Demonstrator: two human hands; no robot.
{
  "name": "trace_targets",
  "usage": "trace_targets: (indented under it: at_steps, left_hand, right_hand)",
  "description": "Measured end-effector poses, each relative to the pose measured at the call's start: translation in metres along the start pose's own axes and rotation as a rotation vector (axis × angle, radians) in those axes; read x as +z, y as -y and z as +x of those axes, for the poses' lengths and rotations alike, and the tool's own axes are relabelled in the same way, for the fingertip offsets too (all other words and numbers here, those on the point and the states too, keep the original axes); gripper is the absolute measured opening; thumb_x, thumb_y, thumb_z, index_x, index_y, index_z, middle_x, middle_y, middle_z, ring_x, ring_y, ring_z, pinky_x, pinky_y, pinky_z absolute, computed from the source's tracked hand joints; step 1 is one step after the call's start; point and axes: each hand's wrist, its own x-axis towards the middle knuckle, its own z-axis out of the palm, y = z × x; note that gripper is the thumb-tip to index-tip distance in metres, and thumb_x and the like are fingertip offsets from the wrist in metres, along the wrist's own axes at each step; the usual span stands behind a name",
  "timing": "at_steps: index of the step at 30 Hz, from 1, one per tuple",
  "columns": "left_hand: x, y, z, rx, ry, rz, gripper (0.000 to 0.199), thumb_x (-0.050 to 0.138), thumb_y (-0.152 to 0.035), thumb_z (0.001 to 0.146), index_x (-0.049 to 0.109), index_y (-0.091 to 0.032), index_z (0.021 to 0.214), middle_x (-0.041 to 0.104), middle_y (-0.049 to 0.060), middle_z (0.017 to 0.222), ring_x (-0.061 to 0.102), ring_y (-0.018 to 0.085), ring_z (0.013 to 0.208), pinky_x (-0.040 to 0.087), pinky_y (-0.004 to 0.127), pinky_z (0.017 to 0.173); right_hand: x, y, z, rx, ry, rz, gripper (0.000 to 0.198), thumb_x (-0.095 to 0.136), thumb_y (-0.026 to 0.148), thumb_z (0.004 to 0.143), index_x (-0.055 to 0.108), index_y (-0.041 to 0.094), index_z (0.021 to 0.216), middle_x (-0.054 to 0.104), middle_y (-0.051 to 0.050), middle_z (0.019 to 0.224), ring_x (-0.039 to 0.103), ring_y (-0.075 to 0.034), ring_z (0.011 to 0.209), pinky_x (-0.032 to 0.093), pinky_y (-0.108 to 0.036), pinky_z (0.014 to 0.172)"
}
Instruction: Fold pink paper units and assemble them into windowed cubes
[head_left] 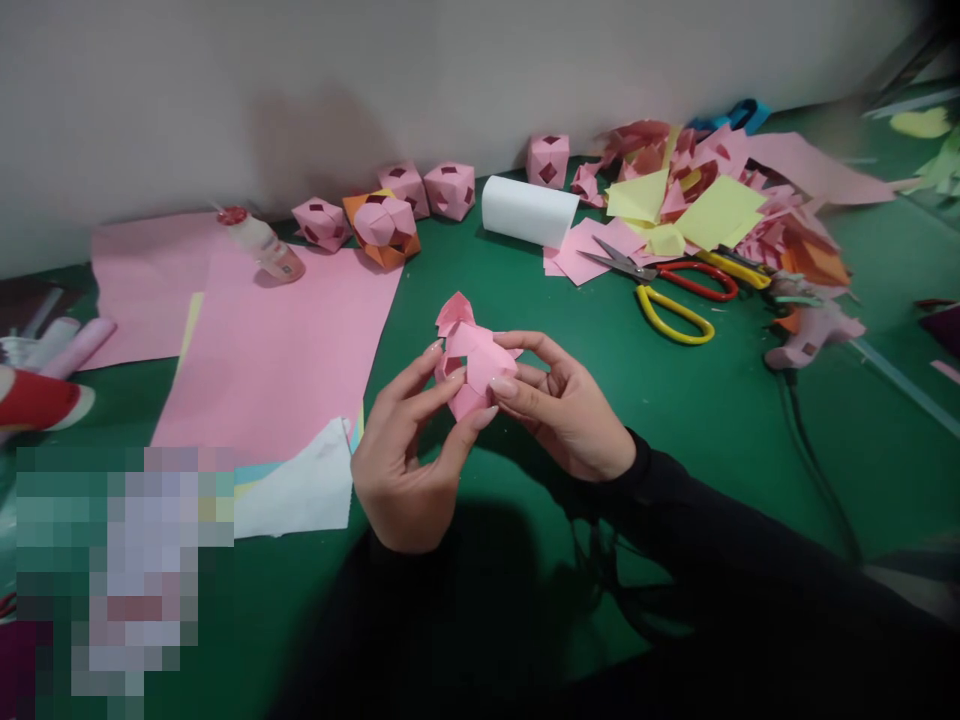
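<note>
Between my two hands is a pink folded-paper ball (480, 365), lifted above the green table. Its faces have openings, and a pointed flap sticks up at the top left. My left hand (412, 450) grips it from the left, with the thumb at the lower edge and the fingers on the open side. From the right, my right hand (566, 405) pinches it, thumb on the front face and other fingers partly hidden behind. Similar pink paper balls (450, 191) stand along the wall, one of them (384, 222) set with orange paper.
Scissors (645, 275) with red and yellow handles lie right of centre, by a white roll (529, 210). A heap of paper scraps (697, 190) fills the back right. Large pink sheets (285, 340) and a small bottle (262, 245) are left. A black cable (817, 470) runs at right.
</note>
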Motion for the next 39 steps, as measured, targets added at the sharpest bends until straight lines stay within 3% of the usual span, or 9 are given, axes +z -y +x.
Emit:
trace_targets:
  at_steps: [4,9,17,19,22,25,30,35,39]
  left_hand:
    - [0.0,0.0,0.001,0.032,-0.001,-0.018,0.04,0.081,-0.013,0.075,0.074,-0.029,0.111,0.07,0.002,0.127,0.067,0.027,0.116,0.057,0.051,0.1]
    - [0.0,-0.002,0.002,0.068,0.008,-0.01,0.045,0.08,-0.012,0.077,0.072,-0.033,0.116,0.071,-0.002,0.125,0.066,0.028,0.119,0.054,0.052,0.105]
    - [-0.002,0.001,0.003,0.037,0.023,-0.106,0.044,0.078,-0.008,0.078,0.074,-0.032,0.115,0.074,-0.002,0.122,0.068,0.026,0.117,0.056,0.047,0.105]
    - [-0.003,0.0,0.003,-0.026,0.018,-0.161,0.047,0.079,-0.012,0.079,0.071,-0.032,0.12,0.068,-0.001,0.133,0.06,0.028,0.128,0.054,0.047,0.107]
    - [-0.004,0.002,0.003,-0.12,0.012,-0.234,0.063,0.079,-0.022,0.081,0.057,-0.036,0.138,0.041,-0.001,0.159,0.035,0.032,0.148,0.049,0.048,0.112]
    - [-0.002,0.008,0.003,-0.177,0.106,-0.308,0.065,0.067,-0.039,0.09,0.04,-0.041,0.15,0.022,-0.003,0.167,0.024,0.032,0.152,0.042,0.053,0.115]
    - [0.004,0.015,0.001,-0.185,0.156,-0.432,0.058,0.032,-0.058,0.1,0.034,-0.035,0.154,0.02,-0.004,0.168,0.015,0.026,0.155,0.022,0.047,0.126]
    - [0.003,0.011,0.001,-0.162,0.127,-0.39,0.055,0.037,-0.053,0.101,0.042,-0.03,0.15,0.03,0.001,0.164,0.024,0.028,0.153,0.026,0.047,0.124]
    - [0.001,0.008,0.002,-0.188,0.106,-0.434,0.053,0.029,-0.052,0.103,0.045,-0.029,0.148,0.039,0.004,0.16,0.034,0.028,0.149,0.03,0.047,0.122]
  right_hand:
    - [-0.001,0.001,-0.001,-0.15,0.002,-0.129,0.069,0.087,0.03,0.07,0.054,0.036,0.13,0.074,0.003,0.088,0.07,-0.015,0.077,0.061,-0.032,0.079]
    - [-0.003,-0.002,-0.001,-0.245,0.061,-0.161,0.024,0.081,0.028,0.079,0.073,0.028,0.101,0.074,0.001,0.109,0.069,-0.013,0.093,0.058,-0.026,0.085]
    - [-0.003,-0.007,-0.002,-0.228,0.058,-0.202,0.025,0.081,0.031,0.079,0.072,0.027,0.102,0.074,-0.001,0.105,0.069,-0.014,0.09,0.059,-0.03,0.082]
    - [-0.002,-0.006,-0.002,-0.234,0.047,-0.218,0.023,0.08,0.032,0.08,0.072,0.026,0.101,0.073,-0.002,0.106,0.069,-0.016,0.094,0.06,-0.032,0.084]
    - [0.0,-0.003,-0.003,-0.203,0.003,-0.159,0.021,0.077,0.032,0.081,0.069,0.027,0.099,0.07,-0.002,0.113,0.068,-0.016,0.094,0.062,-0.032,0.081]
    - [0.002,-0.002,-0.003,-0.106,0.009,-0.054,0.036,0.077,0.03,0.079,0.063,0.031,0.112,0.068,-0.001,0.108,0.068,-0.016,0.088,0.064,-0.033,0.076]
    - [0.003,-0.009,-0.003,-0.012,0.123,-0.011,0.051,0.076,0.029,0.079,0.055,0.03,0.126,0.067,-0.001,0.098,0.068,-0.019,0.092,0.064,-0.038,0.082]
    - [-0.002,-0.01,-0.003,-0.1,0.203,-0.197,0.07,0.078,0.034,0.08,0.046,0.031,0.142,0.07,-0.001,0.098,0.068,-0.016,0.085,0.061,-0.035,0.084]
    - [-0.009,-0.005,-0.002,-0.243,0.282,-0.463,0.069,0.081,0.031,0.076,0.053,0.028,0.139,0.071,0.0,0.092,0.068,-0.017,0.082,0.059,-0.035,0.084]
